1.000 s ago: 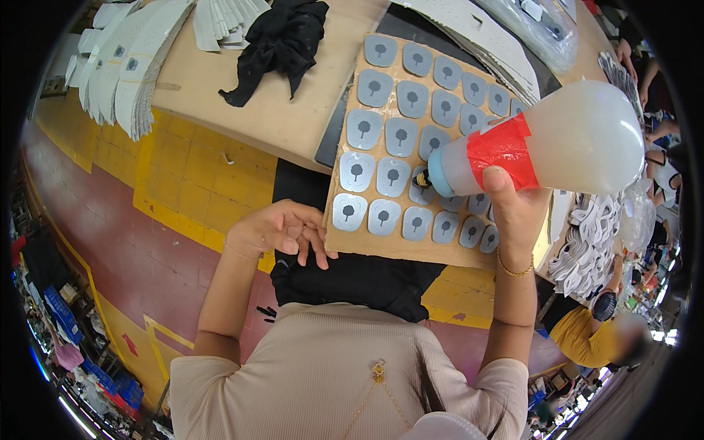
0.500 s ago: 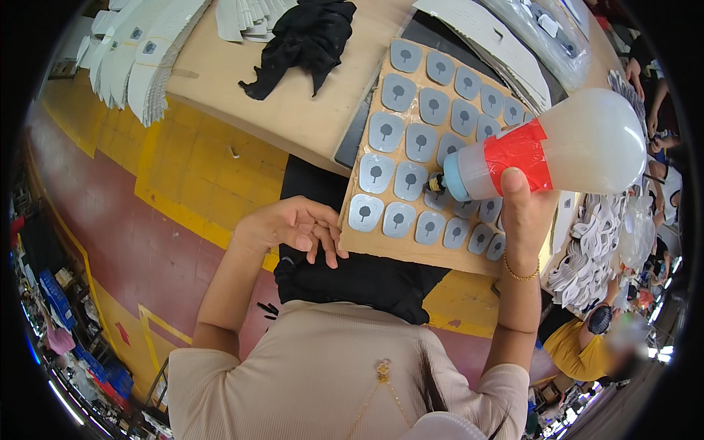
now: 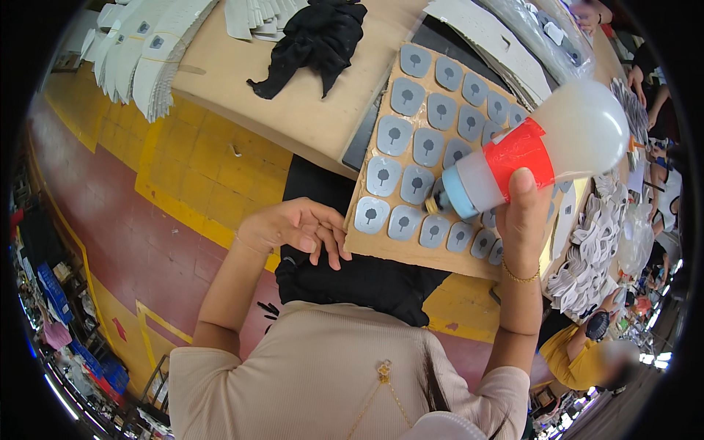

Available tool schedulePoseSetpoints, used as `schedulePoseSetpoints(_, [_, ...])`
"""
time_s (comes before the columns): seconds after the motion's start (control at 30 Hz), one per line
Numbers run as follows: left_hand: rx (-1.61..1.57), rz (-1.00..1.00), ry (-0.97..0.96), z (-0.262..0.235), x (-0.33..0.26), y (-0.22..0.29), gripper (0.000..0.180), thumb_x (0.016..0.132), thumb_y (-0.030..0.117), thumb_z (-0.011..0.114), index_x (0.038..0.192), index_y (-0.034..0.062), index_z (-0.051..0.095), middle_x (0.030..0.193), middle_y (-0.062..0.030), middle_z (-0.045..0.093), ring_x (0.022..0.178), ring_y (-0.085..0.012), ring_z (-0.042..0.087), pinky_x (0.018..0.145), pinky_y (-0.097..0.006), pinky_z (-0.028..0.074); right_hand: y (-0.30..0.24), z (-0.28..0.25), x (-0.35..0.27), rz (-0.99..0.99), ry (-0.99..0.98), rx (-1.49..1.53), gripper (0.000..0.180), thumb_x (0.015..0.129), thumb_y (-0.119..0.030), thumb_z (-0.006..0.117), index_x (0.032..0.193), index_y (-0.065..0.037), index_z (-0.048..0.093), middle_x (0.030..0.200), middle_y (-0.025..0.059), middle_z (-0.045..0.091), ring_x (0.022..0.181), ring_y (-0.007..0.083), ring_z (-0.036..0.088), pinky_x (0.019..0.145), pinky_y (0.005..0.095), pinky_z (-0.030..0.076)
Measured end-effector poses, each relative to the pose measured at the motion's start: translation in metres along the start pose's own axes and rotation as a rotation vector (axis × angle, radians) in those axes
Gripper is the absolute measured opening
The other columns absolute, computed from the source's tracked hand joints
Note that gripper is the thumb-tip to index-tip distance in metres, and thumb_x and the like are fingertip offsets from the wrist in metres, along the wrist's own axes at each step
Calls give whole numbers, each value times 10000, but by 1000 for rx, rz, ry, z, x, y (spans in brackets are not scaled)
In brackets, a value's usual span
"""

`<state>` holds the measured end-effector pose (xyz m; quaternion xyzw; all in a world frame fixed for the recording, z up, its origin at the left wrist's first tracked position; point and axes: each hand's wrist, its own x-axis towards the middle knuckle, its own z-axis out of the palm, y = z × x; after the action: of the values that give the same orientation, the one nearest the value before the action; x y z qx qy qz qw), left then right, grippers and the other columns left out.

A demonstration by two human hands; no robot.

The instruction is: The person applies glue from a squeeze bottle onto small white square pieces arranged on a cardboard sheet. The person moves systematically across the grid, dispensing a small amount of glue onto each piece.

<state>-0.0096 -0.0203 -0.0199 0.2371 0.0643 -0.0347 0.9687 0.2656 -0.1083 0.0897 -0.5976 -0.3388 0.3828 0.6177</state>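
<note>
My right hand (image 3: 524, 227) grips a translucent plastic squeeze bottle (image 3: 587, 132) with a pale blue collar and a band of red tape. The bottle is tilted, its dark and brass-coloured nozzle (image 3: 434, 202) pointing down-left over a cardboard sheet (image 3: 400, 248). Rows of grey rounded patches (image 3: 404, 222) with dark tree shapes lie on that sheet; the bottle and hand cover some of them. Whether the nozzle touches a patch I cannot tell. Beside the sheet's near left corner is my left hand (image 3: 297, 229), its fingers loosely bent and apart, fingertips at the cardboard edge.
A crumpled black cloth (image 3: 319, 44) lies on the tan table (image 3: 242, 95). Stacks of white cut pieces (image 3: 150, 59) stand at far left, with curved white panels (image 3: 491, 44) behind the sheet. White pieces (image 3: 587, 242) are heaped at right, where other people work.
The bottle has tipped more steeply, and its nozzle has come nearer to the front row of patches. The view has shifted slightly. My left hand stays by the sheet's corner.
</note>
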Motion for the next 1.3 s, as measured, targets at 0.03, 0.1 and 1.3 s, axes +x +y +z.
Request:
schedulePoseSetpoints(0.03, [-1, 0, -1, -1, 0, -1, 477, 674, 163, 692, 1054, -67, 516, 999, -225, 594, 855, -265, 634, 600, -250, 505, 1, 0, 1, -34, 16, -50, 515, 714, -310, 726, 1049, 10, 501, 940, 89, 577, 851, 163, 565, 761, 301, 464])
schedulePoseSetpoints(0.1, [1, 6, -1, -1, -1, -1, 485, 678, 163, 691, 1065, -67, 511, 1002, -223, 593, 854, -266, 634, 600, -251, 504, -2, 9, 2, -47, 31, -77, 484, 707, -258, 735, 1040, 11, 509, 944, 88, 579, 841, 160, 568, 753, 294, 466])
schedulePoseSetpoints(1.3, [85, 34, 70, 0, -3, -1, 570, 660, 288, 701, 1073, -62, 523, 944, -184, 617, 813, -283, 645, 551, -254, 500, 2, 9, 27, -54, -69, -118, 611, 778, -373, 639, 1187, 4, 387, 1037, 117, 542, 940, 200, 558, 815, 335, 471])
